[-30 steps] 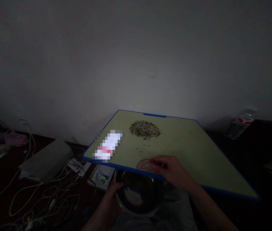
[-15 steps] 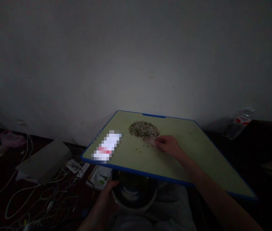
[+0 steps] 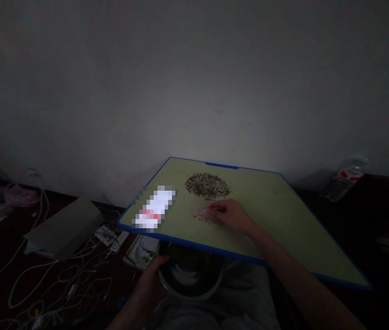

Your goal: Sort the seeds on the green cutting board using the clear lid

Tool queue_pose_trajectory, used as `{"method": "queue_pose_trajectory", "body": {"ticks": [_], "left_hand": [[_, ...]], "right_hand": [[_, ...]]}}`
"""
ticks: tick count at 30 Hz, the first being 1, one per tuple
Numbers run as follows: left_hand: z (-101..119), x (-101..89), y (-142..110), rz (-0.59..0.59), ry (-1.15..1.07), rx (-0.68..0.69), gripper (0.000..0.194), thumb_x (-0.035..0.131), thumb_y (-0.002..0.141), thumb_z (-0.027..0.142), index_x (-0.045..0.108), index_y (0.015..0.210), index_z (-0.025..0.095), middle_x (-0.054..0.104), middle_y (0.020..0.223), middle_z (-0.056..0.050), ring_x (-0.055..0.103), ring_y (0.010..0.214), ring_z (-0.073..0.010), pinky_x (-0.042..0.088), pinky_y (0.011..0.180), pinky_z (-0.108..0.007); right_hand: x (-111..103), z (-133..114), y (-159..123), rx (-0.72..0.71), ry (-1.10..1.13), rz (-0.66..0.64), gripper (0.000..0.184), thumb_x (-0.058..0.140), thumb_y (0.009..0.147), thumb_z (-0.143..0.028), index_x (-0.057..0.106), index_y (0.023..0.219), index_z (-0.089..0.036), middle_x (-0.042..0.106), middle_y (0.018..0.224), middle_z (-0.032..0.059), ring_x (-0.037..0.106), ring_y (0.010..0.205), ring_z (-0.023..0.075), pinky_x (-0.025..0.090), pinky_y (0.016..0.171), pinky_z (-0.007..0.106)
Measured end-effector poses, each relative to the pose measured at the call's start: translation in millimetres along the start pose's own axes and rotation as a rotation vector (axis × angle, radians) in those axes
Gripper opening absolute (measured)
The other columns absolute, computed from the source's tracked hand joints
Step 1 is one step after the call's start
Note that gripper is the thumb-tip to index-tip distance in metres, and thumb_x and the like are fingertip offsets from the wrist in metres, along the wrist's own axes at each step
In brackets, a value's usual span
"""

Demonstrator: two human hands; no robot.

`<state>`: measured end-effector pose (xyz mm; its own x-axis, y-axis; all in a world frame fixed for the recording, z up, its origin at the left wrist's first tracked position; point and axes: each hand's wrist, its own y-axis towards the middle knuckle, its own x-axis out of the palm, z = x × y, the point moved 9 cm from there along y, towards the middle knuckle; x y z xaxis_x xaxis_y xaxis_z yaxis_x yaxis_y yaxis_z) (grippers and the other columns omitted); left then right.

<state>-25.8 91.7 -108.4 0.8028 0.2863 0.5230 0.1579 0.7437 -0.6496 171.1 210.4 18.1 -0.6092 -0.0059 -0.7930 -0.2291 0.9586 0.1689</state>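
My right hand (image 3: 230, 214) is closed in a pinch on a thin clear plastic piece (image 3: 204, 211), whose exact kind I cannot make out. The plastic rests low over the table top, with a few small dark grains along its near edge. Just beyond it lies a spread heap of small speckled seeds or grains (image 3: 208, 184). My left hand (image 3: 153, 275) grips the left rim of a shiny, dark-looking bowl (image 3: 190, 275) under the table's front edge. Most of its fingers are hidden beneath the bowl.
The pale folding table (image 3: 270, 229) has a blue edge and stands against the wall. A lit, blurred-out phone (image 3: 155, 208) lies at its left. Floor clutter includes a grey box (image 3: 63, 227), tangled white cables (image 3: 73, 288) and a white tray (image 3: 141, 252). A plastic bottle (image 3: 345, 178) is at right.
My right hand has drawn the plastic piece away from the heap, toward me and slightly left, with some grains along its edge. My left hand still holds the bowl in nearly the same place.
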Motion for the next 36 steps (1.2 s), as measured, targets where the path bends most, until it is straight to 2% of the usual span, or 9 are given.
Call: {"method": "queue_pose_trajectory", "body": {"ticks": [4,8,14,18,23,26,30,33,36], "left_hand": [[-4.0,4.9,-3.7,-0.026,-0.023,-0.066,0.028,0.053,0.069,0.022,0.060,0.094,0.011,0.072,0.063,-0.007,0.065,0.082,-0.0287,0.048,0.072,-0.038],[-1.6,5.9,-5.3,-0.032,-0.030,-0.048,0.022,0.054,0.069,0.022,0.062,0.087,0.013,0.073,0.070,-0.008,0.064,0.086,-0.0276,0.047,0.074,-0.037],[-2.8,-3.4,3.6,-0.022,-0.001,-0.063,0.016,0.054,0.069,0.022,0.063,0.078,0.013,0.072,0.064,-0.006,0.066,0.074,-0.0268,0.047,0.070,-0.037],[1.2,-4.1,9.5,-0.114,-0.041,-0.010,0.017,0.057,0.068,0.023,0.062,0.082,0.014,0.072,0.065,-0.004,0.066,0.074,-0.0249,0.046,0.073,-0.036],[-3.4,-6.9,4.9,-0.066,-0.044,-0.081,0.022,0.057,0.068,0.025,0.061,0.086,0.012,0.073,0.070,-0.007,0.065,0.083,-0.0274,0.046,0.077,-0.037],[0.6,-1.5,-0.1,-0.079,-0.023,-0.056,0.028,0.058,0.067,0.024,0.061,0.091,0.012,0.073,0.073,-0.007,0.063,0.087,-0.0278,0.046,0.075,-0.037],[3.9,-2.7,-7.5,0.037,0.027,-0.043,0.019,0.055,0.068,0.022,0.063,0.082,0.012,0.072,0.067,-0.007,0.065,0.080,-0.0291,0.048,0.070,-0.038],[4.3,2.2,-10.8,0.022,0.046,-0.038,0.021,0.054,0.069,0.024,0.064,0.083,0.013,0.072,0.062,-0.006,0.065,0.077,-0.0289,0.048,0.072,-0.039],[2.7,-1.9,-6.6,0.009,0.041,-0.026,0.023,0.056,0.068,0.024,0.062,0.088,0.014,0.072,0.064,-0.006,0.066,0.077,-0.0286,0.047,0.073,-0.040]], "right_hand": [[5.3,-0.1,-8.5,0.008,0.062,-0.007,0.029,0.054,0.073,-0.036,0.068,0.090,-0.018,0.067,0.070,0.0032,0.058,0.059,0.0141,0.041,0.054,0.023],[10.5,-6.5,-18.5,-0.020,0.108,-0.043,0.029,0.052,0.074,-0.036,0.067,0.093,-0.019,0.068,0.076,0.0033,0.059,0.064,0.0151,0.043,0.057,0.024],[15.7,-14.8,-29.6,-0.008,0.155,-0.090,0.031,0.052,0.074,-0.034,0.066,0.094,-0.016,0.068,0.077,0.0048,0.060,0.064,0.0162,0.045,0.058,0.026],[19.6,-23.4,-35.6,-0.009,0.217,-0.143,0.029,0.052,0.074,-0.032,0.066,0.093,-0.016,0.068,0.081,0.0048,0.061,0.068,0.0169,0.046,0.061,0.027],[20.6,-33.3,-41.3,-0.032,0.280,-0.163,0.026,0.053,0.074,-0.031,0.067,0.091,-0.017,0.068,0.086,0.0049,0.062,0.075,0.0186,0.048,0.069,0.030],[20.5,-37.6,-42.9,-0.044,0.302,-0.160,0.024,0.054,0.073,-0.030,0.067,0.089,-0.017,0.068,0.087,0.0050,0.062,0.077,0.0189,0.048,0.071,0.031],[20.1,-44.7,-44.7,-0.064,0.323,-0.174,0.023,0.054,0.074,-0.031,0.067,0.087,-0.018,0.068,0.086,0.0041,0.062,0.077,0.0185,0.048,0.070,0.030],[17.3,-47.1,-44.7,-0.077,0.329,-0.171,0.022,0.054,0.074,-0.031,0.068,0.085,-0.018,0.068,0.083,0.0030,0.062,0.075,0.0174,0.048,0.068,0.028],[13.8,-42.3,-40.9,-0.071,0.318,-0.154,0.023,0.055,0.073,-0.032,0.067,0.086,-0.017,0.068,0.081,0.0029,0.061,0.071,0.0164,0.047,0.065,0.026]]}}
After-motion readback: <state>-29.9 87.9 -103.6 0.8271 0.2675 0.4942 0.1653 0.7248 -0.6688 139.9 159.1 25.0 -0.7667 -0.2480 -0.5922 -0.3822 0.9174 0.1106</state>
